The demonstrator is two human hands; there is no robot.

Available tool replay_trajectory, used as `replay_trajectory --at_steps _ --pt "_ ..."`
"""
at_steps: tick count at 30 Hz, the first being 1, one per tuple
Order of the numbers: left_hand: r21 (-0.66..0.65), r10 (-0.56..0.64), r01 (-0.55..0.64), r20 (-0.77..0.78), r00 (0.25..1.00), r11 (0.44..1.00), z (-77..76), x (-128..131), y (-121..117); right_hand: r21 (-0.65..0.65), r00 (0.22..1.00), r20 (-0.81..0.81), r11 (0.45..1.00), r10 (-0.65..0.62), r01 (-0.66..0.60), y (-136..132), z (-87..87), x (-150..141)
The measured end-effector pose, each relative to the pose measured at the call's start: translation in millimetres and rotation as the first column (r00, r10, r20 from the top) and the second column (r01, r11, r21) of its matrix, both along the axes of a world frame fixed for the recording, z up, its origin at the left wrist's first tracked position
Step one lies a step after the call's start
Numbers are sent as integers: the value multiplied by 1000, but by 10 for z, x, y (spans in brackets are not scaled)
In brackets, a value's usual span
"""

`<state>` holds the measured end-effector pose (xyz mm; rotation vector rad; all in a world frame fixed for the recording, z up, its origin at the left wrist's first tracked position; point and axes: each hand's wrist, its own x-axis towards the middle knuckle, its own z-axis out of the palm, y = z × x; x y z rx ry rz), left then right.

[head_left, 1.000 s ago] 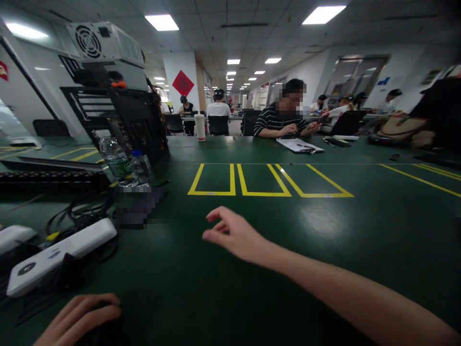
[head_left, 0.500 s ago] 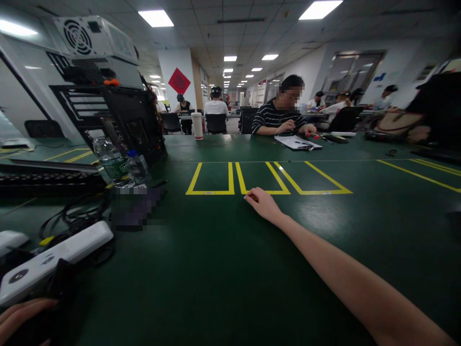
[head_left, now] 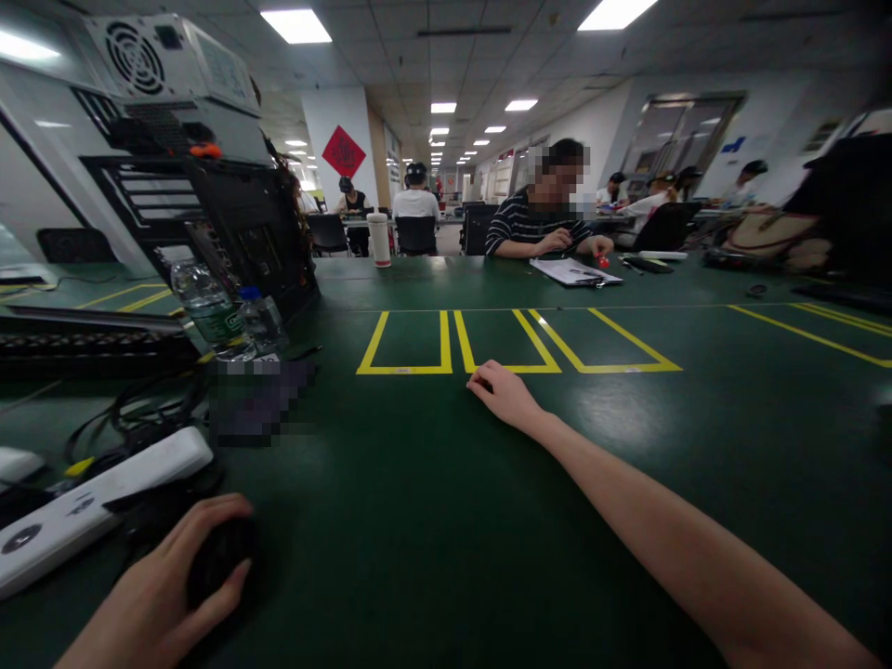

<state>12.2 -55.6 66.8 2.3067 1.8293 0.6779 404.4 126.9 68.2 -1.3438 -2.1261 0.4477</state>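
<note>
At the lower left, my left hand [head_left: 181,576] is wrapped around a black, rounded computer mouse [head_left: 221,559], thumb on one side and fingers on the other. The mouse is dark, so its details do not show. Farther out, my right hand [head_left: 507,394] rests on the green table [head_left: 390,520] with its fingers curled in and nothing visible in them. It lies by the near edge of the middle yellow tape outline [head_left: 533,369]. A white power strip [head_left: 104,511] and black cables [head_left: 150,409] lie beside my left hand.
Two plastic bottles [head_left: 209,311] stand at the left, before an open computer case [head_left: 243,223] topped by a power supply [head_left: 174,60]. A white cup [head_left: 379,240] stands at the far edge. Across the table, a person in a striped shirt [head_left: 519,223] sits by a clipboard [head_left: 575,271].
My right hand has moved forward and right to the tape, its fingers curling in. My left hand swung left, then came back into view with the mouse in its grasp.
</note>
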Motion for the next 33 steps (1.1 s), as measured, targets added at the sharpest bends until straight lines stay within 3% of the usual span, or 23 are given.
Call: replay_trajectory --at_steps 7,11,14,18,23,33 --pt "-102 -277 281 45 960 954 257 1204 879 -2 1000 -9 1000 18 -18 -31 33 -59" --pt "-48 -366 370 69 928 928 208 1739 1403 -25 999 -45 999 23 -25 -67 41 -154" --pt "17 -426 425 69 902 905 140 1981 1634 -154 972 -225 982 71 -107 -74 32 -199" --pt "89 -507 503 38 861 860 110 2058 1698 -361 874 -485 908 11 -211 -41 11 -196" --pt "184 -569 566 -36 821 804 87 1976 1613 -422 806 -592 848 11 -322 -136 30 -182" --pt "155 -598 587 29 801 794 94 1922 1552 -307 824 -559 898 96 -314 -466 44 -250"
